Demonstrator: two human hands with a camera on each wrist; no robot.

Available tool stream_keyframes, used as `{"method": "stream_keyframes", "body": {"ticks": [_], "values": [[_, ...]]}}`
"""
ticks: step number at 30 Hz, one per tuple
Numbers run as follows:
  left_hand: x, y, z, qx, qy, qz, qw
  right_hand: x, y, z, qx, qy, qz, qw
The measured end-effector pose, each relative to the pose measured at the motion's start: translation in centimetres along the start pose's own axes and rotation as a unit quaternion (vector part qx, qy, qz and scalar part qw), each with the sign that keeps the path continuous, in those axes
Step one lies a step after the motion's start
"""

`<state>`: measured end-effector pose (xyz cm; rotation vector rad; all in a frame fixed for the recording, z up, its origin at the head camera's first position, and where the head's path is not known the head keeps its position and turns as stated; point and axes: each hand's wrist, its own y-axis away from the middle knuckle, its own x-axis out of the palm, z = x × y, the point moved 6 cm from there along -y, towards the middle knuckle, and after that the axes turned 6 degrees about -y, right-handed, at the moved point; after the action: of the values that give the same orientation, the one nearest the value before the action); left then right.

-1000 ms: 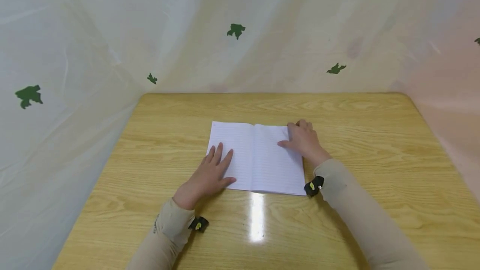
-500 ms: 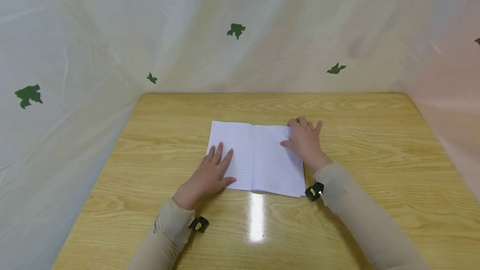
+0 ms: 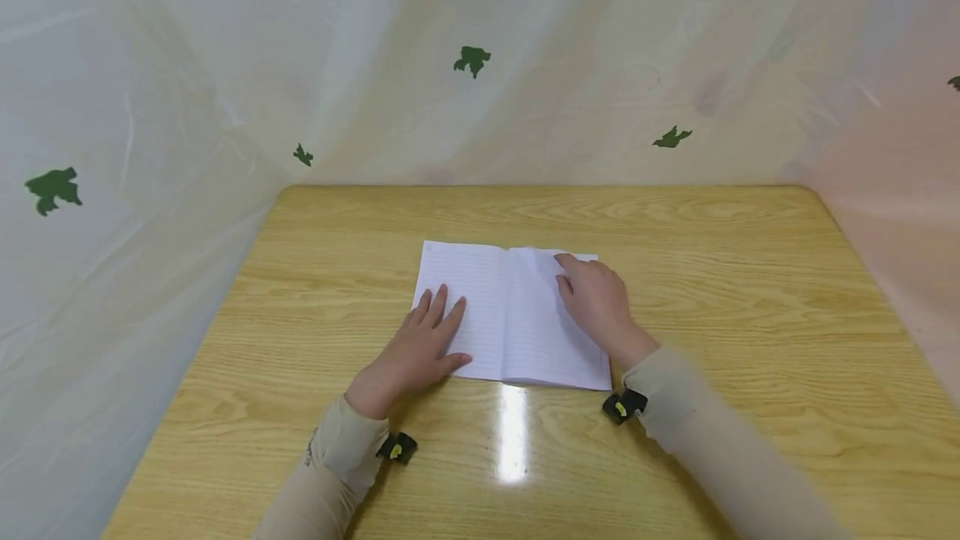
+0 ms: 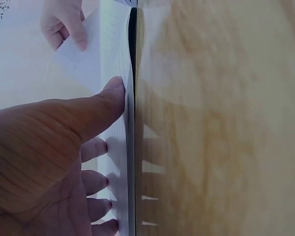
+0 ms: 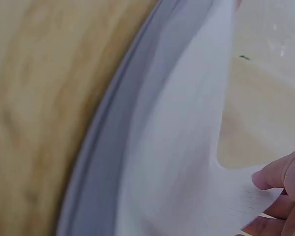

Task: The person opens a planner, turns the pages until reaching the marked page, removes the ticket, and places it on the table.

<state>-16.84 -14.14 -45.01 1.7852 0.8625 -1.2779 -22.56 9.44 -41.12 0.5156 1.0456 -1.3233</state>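
Note:
An open notebook with white ruled pages (image 3: 480,323) lies on the wooden table. My left hand (image 3: 416,348) rests flat on its left page, fingers spread and thumb near the lower edge. In the left wrist view, the thumb (image 4: 105,101) and fingertips touch the paper. At the upper right of the notebook, my right hand (image 3: 600,302) pinches a page by its outer corner. The right wrist view shows that page (image 5: 187,147) lifted and bending, its corner between thumb and fingers (image 5: 280,179). Other sheets lie under it.
The wooden table (image 3: 720,290) extends around the notebook on all sides. A pale curtain (image 3: 570,48) with green leaf shapes hangs behind it and along the sides. Dark bands with small cameras (image 3: 397,447) sit at both wrists.
My right hand has moved left from the notebook's upper right edge, drawing the page corner up and inward. The left hand has stayed in place.

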Motion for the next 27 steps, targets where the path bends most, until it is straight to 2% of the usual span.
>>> {"method": "stream_keyframes", "body": {"ticks": [6, 14, 20, 27], "values": [[-0.2, 0.0, 0.0, 0.009, -0.005, -0.008, 0.9999, 1.0, 1.0, 1.6, -0.037, -0.030, 0.043, 0.998], [-0.3, 0.1, 0.1, 0.014, -0.002, -0.018, 0.9997, 2.3, 2.2, 3.5, -0.017, -0.064, 0.141, 0.988], [-0.2, 0.1, 0.1, 0.009, 0.007, -0.022, 0.9997, 3.1, 3.0, 5.0, -0.036, -0.059, 0.161, 0.985], [-0.4, 0.1, 0.1, 0.004, 0.040, -0.038, 0.9985, 4.3, 3.6, 6.0, -0.022, -0.040, 0.184, 0.982]]}}
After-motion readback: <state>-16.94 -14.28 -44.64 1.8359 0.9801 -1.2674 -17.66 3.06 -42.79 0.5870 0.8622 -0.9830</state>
